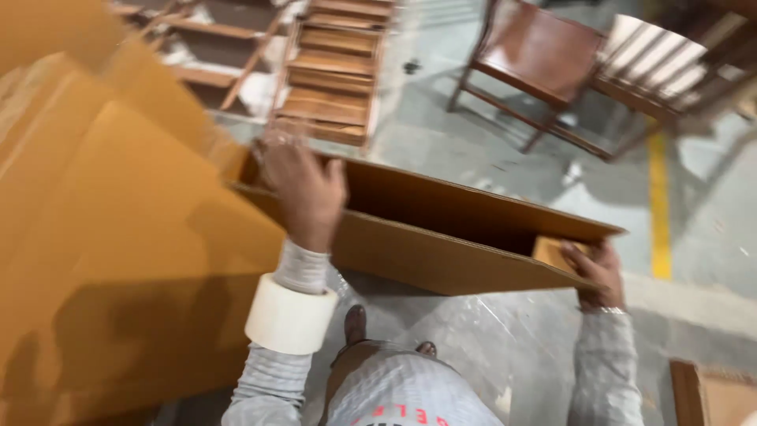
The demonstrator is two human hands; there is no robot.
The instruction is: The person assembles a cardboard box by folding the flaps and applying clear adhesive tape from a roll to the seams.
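The left hand grips the near rim of a long open cardboard box held above the floor, a tape roll ringing that wrist, while the right hand clasps its far end, wooden chairs beyond.

Single head-worn view, looking steeply down and forward, close over the cardboard box, concrete floor beyond

Two wooden chairs stand tilted at far right on the grey concrete floor. Stacked wooden frames lie far, left of centre. A yellow floor line runs at right. A flat cardboard piece lies near right.
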